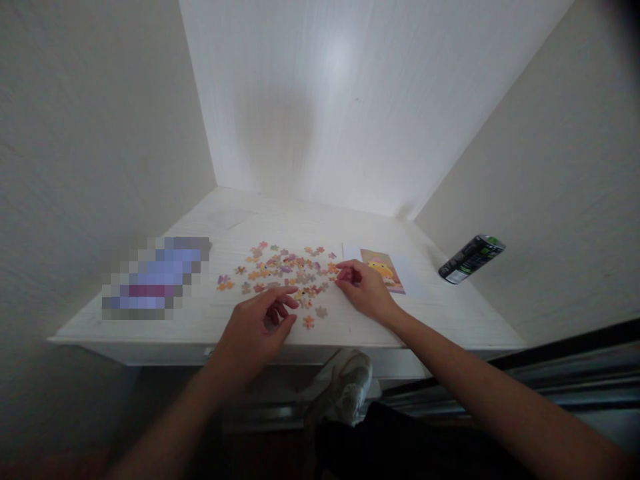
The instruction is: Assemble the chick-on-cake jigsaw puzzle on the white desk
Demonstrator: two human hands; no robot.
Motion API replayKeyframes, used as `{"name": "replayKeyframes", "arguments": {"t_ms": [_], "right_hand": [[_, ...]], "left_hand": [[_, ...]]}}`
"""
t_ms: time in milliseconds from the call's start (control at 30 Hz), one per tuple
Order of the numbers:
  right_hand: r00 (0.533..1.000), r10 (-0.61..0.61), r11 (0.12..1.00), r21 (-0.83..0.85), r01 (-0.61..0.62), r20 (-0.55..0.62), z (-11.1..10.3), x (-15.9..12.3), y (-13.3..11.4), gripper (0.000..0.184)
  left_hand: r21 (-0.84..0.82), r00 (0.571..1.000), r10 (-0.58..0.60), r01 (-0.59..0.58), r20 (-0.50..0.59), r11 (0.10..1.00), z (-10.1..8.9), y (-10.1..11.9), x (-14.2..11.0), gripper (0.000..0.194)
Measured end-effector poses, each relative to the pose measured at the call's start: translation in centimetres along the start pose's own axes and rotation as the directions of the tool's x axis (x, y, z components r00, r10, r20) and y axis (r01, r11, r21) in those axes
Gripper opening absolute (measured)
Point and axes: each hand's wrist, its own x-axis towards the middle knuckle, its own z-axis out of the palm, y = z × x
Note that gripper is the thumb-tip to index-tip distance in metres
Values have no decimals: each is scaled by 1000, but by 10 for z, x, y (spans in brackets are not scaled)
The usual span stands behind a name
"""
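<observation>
Many small, colourful jigsaw puzzle pieces lie loosely spread on the white tabletop. My left hand hovers at the near side of the spread, fingers half curled and thumb apart, with nothing seen in it. At the right edge, my right hand has its thumb and forefinger at a puzzle piece, seemingly gripping it, though the fingertips partly hide the contact. Just beyond the right hand lies a picture card with a yellow figure. Two loose pieces, one orange and one greyish, lie nearest the front edge.
A pixelated bluish object lies on the left of the table. At the right, a dark can with green markings stands near the side wall. White panels enclose the back and sides. Below the front edge, a shoe shows.
</observation>
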Motion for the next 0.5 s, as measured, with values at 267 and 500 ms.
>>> {"name": "replayKeyframes", "arguments": {"t_ms": [267, 500], "right_hand": [[917, 42, 865, 445, -232, 396, 0, -10, -45, 29], [896, 38, 887, 398, -235, 443, 13, -18, -58, 20]], "left_hand": [[161, 974, 221, -225, 44, 961, 9, 1, 6, 38], [210, 937, 346, -348, 48, 914, 7, -6, -4, 16]]}}
